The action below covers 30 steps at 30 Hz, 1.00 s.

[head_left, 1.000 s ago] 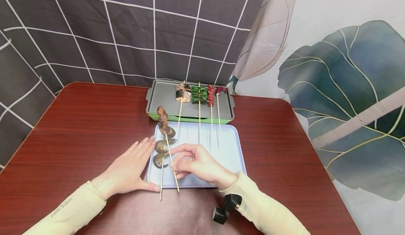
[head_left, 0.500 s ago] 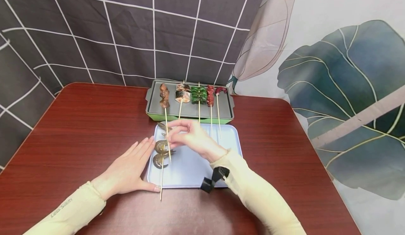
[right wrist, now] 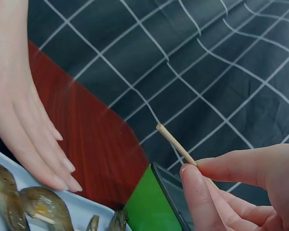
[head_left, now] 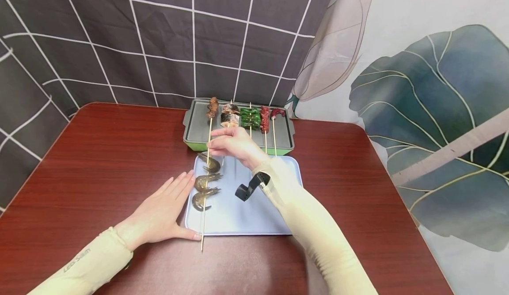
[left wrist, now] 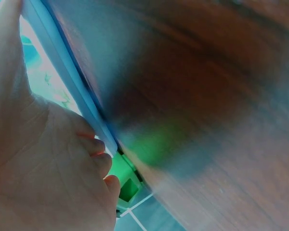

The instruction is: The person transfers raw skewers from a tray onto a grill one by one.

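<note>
My right hand (head_left: pixel 238 145) pinches the stick of a brown meat skewer (head_left: pixel 212 108) between thumb and forefinger. Its meat end overlaps the back left of the grey griddle (head_left: pixel 195 129). In the right wrist view the stick's blunt end (right wrist: pixel 171 139) pokes out past the fingertips. My left hand (head_left: pixel 161 217) lies flat with straight fingers along the left rim of the pale blue tray (head_left: pixel 254 217), thumb at the front corner. Beside it on the tray is a shrimp skewer (head_left: pixel 202 183), its stick reaching over the front rim. The left wrist view shows the palm (left wrist: pixel 48 163) against the tray's edge.
On the griddle, left to right, lie a fish skewer (head_left: pixel 229 119), a green pepper skewer (head_left: pixel 250 118), a red meat skewer (head_left: pixel 264 118) and a dark red skewer (head_left: pixel 277 113). The griddle's green base stands behind the tray on the reddish wooden table (head_left: pixel 119 153). A dark checked cloth (head_left: pixel 159 34) hangs behind.
My right hand has carried the meat skewer from above the shrimp on the tray away from me, up over the left of the griddle. The left hand has stayed where it was.
</note>
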Motion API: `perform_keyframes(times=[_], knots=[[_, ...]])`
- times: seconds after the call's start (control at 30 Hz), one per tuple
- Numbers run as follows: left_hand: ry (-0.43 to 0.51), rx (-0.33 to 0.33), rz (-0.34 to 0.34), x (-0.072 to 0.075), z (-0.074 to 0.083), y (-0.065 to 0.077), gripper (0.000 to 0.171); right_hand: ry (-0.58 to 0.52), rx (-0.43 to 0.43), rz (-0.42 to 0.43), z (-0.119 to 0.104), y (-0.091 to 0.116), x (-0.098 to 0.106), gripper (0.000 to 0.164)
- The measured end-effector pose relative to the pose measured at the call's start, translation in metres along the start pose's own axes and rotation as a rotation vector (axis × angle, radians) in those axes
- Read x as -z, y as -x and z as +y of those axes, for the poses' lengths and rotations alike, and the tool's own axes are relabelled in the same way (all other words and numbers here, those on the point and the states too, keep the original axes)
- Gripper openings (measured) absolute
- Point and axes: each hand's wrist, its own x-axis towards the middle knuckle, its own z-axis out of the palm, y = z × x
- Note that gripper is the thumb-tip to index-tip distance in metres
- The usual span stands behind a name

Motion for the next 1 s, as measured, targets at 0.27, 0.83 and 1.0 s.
perform_keyframes(times=[0.27,0.83,1.0], knots=[[0.013,0.006,-0.005,0.0001,0.0004,0.0004,0.137,-0.068,-0.115,0.009,-0.0003,-0.0071,-0.0003,0.045],[0.021,0.006,0.006,0.0,-0.0002,0.0011,0.136,0.025,-0.092,0.041,0.0027,-0.0097,-0.0008,0.042],[0.018,0.009,0.001,-0.0012,-0.0001,0.0006,0.137,0.101,-0.08,0.062,0.0045,-0.0097,-0.0032,0.042]])
